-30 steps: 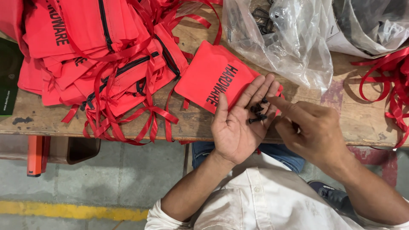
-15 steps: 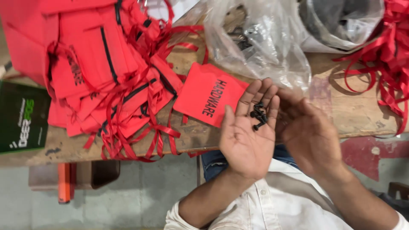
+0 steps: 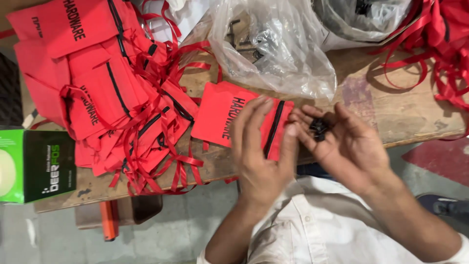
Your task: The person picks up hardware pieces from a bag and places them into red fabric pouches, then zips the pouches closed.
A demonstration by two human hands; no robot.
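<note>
My left hand [image 3: 259, 156] is turned back-up, its spread fingers lying over the right part of a flat red cloth pouch [image 3: 220, 115] with a black zip near the table's front edge. My right hand [image 3: 351, 151] is palm-up just right of it, cupping a small clump of black hardware pieces [image 3: 320, 129] at the base of its fingers. The two hands nearly touch at the fingertips.
A heap of matching red pouches with red ribbons [image 3: 97, 88] covers the wooden table's [image 3: 400, 107] left side. A clear plastic bag with metal parts [image 3: 273, 49] lies behind the pouch, a second bag [image 3: 361, 19] beyond. Loose red ribbons [image 3: 439, 49] far right; green box [image 3: 34, 166] at left.
The black pieces, earlier in my left palm, now sit in my right hand. My left hand has turned over and come down onto the red pouch.
</note>
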